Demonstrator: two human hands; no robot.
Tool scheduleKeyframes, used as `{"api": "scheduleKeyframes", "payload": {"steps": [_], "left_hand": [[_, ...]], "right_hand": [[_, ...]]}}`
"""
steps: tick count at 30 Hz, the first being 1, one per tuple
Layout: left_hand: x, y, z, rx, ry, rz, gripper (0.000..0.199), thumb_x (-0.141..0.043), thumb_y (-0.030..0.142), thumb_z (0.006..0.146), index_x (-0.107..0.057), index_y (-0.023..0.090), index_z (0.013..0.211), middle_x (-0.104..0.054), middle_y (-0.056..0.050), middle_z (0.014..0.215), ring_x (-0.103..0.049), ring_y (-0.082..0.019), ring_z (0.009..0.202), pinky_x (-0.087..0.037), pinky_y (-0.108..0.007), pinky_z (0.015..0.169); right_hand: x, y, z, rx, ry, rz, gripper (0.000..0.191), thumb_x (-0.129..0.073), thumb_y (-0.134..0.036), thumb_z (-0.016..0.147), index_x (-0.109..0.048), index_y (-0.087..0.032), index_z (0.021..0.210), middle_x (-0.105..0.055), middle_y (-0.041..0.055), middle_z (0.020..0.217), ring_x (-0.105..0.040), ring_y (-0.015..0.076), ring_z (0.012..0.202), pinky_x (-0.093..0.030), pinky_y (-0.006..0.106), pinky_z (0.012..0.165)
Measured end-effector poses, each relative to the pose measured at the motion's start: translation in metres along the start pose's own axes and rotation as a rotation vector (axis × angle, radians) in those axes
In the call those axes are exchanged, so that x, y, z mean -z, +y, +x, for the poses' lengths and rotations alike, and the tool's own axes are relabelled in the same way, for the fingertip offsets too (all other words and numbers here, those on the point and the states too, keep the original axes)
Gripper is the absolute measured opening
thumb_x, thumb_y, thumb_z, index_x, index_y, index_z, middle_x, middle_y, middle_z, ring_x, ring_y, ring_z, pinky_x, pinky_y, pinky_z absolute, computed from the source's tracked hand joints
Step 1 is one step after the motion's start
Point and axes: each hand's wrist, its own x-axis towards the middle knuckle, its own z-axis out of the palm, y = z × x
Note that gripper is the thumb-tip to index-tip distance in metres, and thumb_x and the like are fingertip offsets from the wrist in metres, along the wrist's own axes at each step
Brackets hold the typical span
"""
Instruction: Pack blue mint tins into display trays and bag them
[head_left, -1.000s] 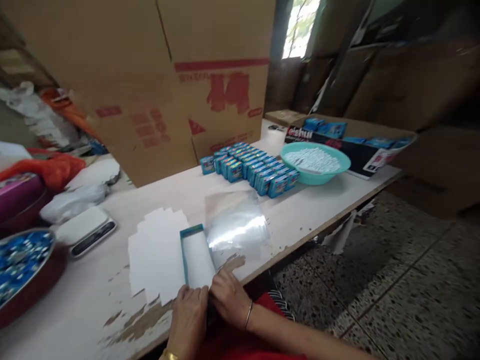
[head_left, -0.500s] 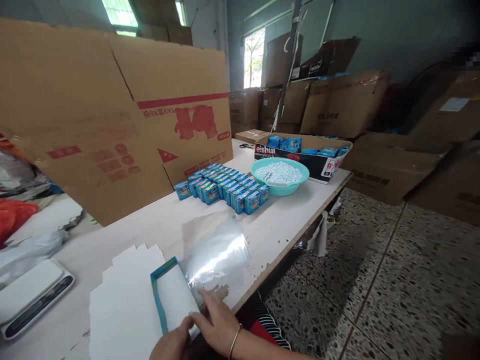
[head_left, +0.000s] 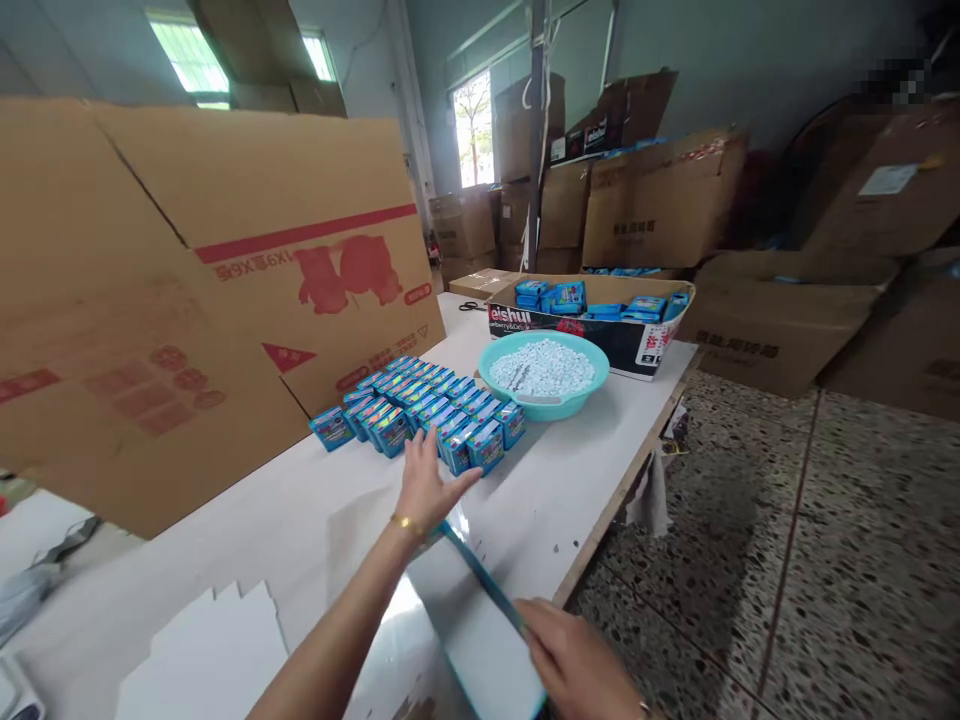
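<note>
My left hand reaches forward over the table, fingers spread and holding nothing, just in front of the rows of small blue packs. Its fingertips overlap the near packs in the picture; whether they touch, I cannot tell. Closer to me, my right hand grips the side wall of a shallow open box, white inside with blue-green edges. That box lies tilted across a shiny clear plastic sheet; my left wrist hides its far corner.
White card sheets lie fanned at the lower left. A turquoise basin of small pale pieces stands behind the packs, before a carton of blue packets. A large cardboard box walls the left; the table edge runs along the right.
The open box has moved right onto the plastic sheet, away from the white cards. My left hand has let go of it and stretched toward the packs. The view has shifted.
</note>
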Motion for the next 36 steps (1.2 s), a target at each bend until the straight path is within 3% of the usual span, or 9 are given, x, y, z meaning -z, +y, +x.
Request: {"api": "scheduleKeyframes", "payload": {"steps": [3, 5, 10, 15, 19, 23, 29, 33, 36], "left_hand": [[-0.044, 0.015, 0.051, 0.142, -0.029, 0.18, 0.111, -0.059, 0.075, 0.06, -0.019, 0.018, 0.147, -0.005, -0.017, 0.156, 0.001, -0.042, 0.141, -0.022, -0.063, 0.106], [-0.064, 0.021, 0.069, 0.186, -0.049, 0.287, 0.11, -0.055, 0.078, 0.059, -0.02, 0.02, 0.147, -0.002, -0.016, 0.156, 0.003, -0.044, 0.14, -0.022, -0.067, 0.103], [-0.082, 0.022, 0.064, 0.111, -0.028, 0.44, 0.086, -0.052, 0.064, 0.073, -0.029, 0.02, 0.143, -0.02, -0.018, 0.153, -0.009, -0.043, 0.14, -0.023, -0.066, 0.101], [-0.075, 0.028, 0.049, 0.006, -0.06, 0.436, 0.079, -0.062, 0.046, 0.07, -0.035, 0.019, 0.139, -0.032, -0.019, 0.144, -0.027, -0.039, 0.133, -0.033, -0.054, 0.1], [-0.068, 0.027, 0.067, 0.011, -0.155, 0.373, 0.104, -0.072, 0.049, 0.055, -0.025, 0.021, 0.143, -0.036, -0.018, 0.137, -0.034, -0.04, 0.124, -0.043, -0.048, 0.09], [-0.058, 0.017, 0.082, -0.006, -0.165, 0.316, 0.11, -0.074, 0.047, 0.052, -0.022, 0.021, 0.145, -0.042, -0.018, 0.126, -0.04, -0.041, 0.117, -0.044, -0.048, 0.087], [-0.013, 0.017, 0.047, -0.18, 0.094, -0.02, 0.108, -0.077, 0.048, 0.055, -0.023, 0.023, 0.144, -0.042, -0.012, 0.125, -0.043, -0.034, 0.12, -0.039, -0.049, 0.1], [-0.007, 0.03, 0.013, -0.332, -0.143, -0.23, 0.109, -0.078, 0.046, 0.057, -0.019, 0.024, 0.145, -0.04, -0.01, 0.131, -0.042, -0.031, 0.124, -0.034, -0.047, 0.105], [-0.02, 0.039, -0.003, -0.366, -0.364, -0.129, 0.107, -0.079, 0.041, 0.053, -0.024, 0.022, 0.143, -0.041, -0.012, 0.13, -0.043, -0.032, 0.12, -0.038, -0.048, 0.102]], "right_hand": [[0.031, 0.034, -0.007, -0.116, 0.006, 0.057, 0.037, -0.037, -0.026, 0.087, -0.064, -0.022, 0.112, -0.069, 0.0088, 0.102, -0.065, 0.0207, 0.095, -0.051, 0.026, 0.081], [0.042, 0.056, -0.015, -0.176, 0.017, 0.078, 0.04, -0.036, -0.032, 0.089, -0.064, -0.02, 0.115, -0.068, 0.0111, 0.11, -0.064, 0.022, 0.102, -0.052, 0.026, 0.084], [0.044, 0.094, -0.034, -0.357, 0.115, 0.1, 0.047, -0.036, -0.042, 0.09, -0.064, -0.017, 0.119, -0.064, 0.0126, 0.12, -0.063, 0.0226, 0.107, -0.054, 0.024, 0.084], [0.034, 0.1, -0.034, -0.35, 0.184, 0.032, 0.049, -0.035, -0.042, 0.089, -0.064, -0.014, 0.117, -0.065, 0.0135, 0.118, -0.063, 0.0232, 0.107, -0.053, 0.028, 0.087], [0.03, 0.09, -0.023, -0.352, 0.192, -0.021, 0.049, -0.036, -0.039, 0.09, -0.056, -0.016, 0.127, -0.061, 0.0109, 0.125, -0.06, 0.0221, 0.112, -0.051, 0.03, 0.091], [0.03, 0.081, -0.01, -0.368, 0.137, -0.037, 0.05, -0.033, -0.028, 0.09, -0.044, -0.018, 0.138, -0.059, 0.0088, 0.128, -0.06, 0.0212, 0.111, -0.049, 0.032, 0.093], [0.039, 0.062, 0.011, -0.455, 0.025, -0.175, 0.058, -0.037, -0.013, 0.084, -0.04, -0.021, 0.141, -0.067, 0.0088, 0.115, -0.065, 0.0223, 0.099, -0.051, 0.03, 0.082], [0.044, 0.048, 0.022, -0.52, -0.065, -0.238, 0.058, -0.038, -0.013, 0.084, -0.037, -0.018, 0.142, -0.068, 0.0107, 0.11, -0.067, 0.0247, 0.093, -0.05, 0.031, 0.076], [0.044, 0.042, 0.026, -0.531, -0.091, -0.247, 0.059, -0.039, -0.013, 0.084, -0.035, -0.017, 0.143, -0.07, 0.0118, 0.105, -0.067, 0.0251, 0.093, -0.049, 0.031, 0.076]]}}
